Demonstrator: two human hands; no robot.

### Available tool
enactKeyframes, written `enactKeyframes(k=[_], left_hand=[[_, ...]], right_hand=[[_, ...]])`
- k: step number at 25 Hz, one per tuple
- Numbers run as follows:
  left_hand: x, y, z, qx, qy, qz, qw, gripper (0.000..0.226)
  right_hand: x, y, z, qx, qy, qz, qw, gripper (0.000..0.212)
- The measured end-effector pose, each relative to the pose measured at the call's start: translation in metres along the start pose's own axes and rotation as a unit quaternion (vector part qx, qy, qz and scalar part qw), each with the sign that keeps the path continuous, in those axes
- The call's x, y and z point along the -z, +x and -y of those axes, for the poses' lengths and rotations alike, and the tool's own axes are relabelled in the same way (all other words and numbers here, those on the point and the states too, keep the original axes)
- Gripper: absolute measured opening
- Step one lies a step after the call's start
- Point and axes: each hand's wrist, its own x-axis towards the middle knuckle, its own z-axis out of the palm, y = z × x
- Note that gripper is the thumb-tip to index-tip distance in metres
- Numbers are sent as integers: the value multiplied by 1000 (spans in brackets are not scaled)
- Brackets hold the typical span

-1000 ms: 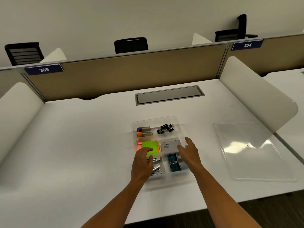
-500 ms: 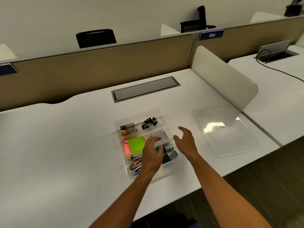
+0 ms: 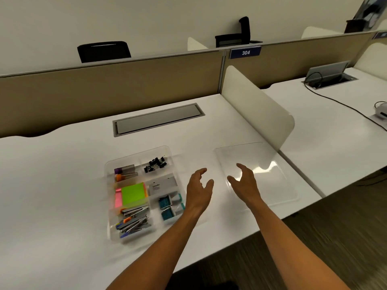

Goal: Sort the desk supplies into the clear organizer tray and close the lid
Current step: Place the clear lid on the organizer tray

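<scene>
Moved off the tray and over to the right since half a second ago, both hands. Left hand now up in the gap between the tray and the lid, fingers spread, holding nothing. Right hand over the near left corner of the lid, fingers open and bent, holding nothing too. Hard to tell if touching the lid yet.

Could go wrong from here:
- Lid thin, flat and see-through, lying flat on the desk. Hard to get fingers under. Could slide away toward the white divider if pushed and not lifted.
- Could slip out of a one-corner pinch. Better with both hands, one on each side.
- Could go on crooked and not sit down all the way.
- Could bump the tray and shake the small things around.

Tray on the desk, just left of the hands, clear with little boxes inside. Looks full and sorted: black clips at the far right, small tubes with purple and orange ends at the far left, bright green and pink sticky notes in the middle, a white box beside them, teal packs at the near right, a pile of grey staplers or clips at the near left, a bit blurry. Nothing seems to poke up high. Only the lid left to put on, by the look of it.
</scene>
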Motion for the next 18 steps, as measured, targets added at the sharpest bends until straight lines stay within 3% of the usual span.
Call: enactKeyframes(k=[8, 13, 18], left_hand=[[-97, 18, -11, 97, 48, 18, 994, 60], [-129, 20, -4, 196, 24, 6, 980, 71], [-150, 18, 0, 200, 29, -29, 979, 71]], right_hand=[[72, 45, -52, -10, -5, 10, 1000, 66], [103, 60, -88, -86, -99, 0, 991, 77], [117, 68, -106, -177, -199, 38, 963, 83]])
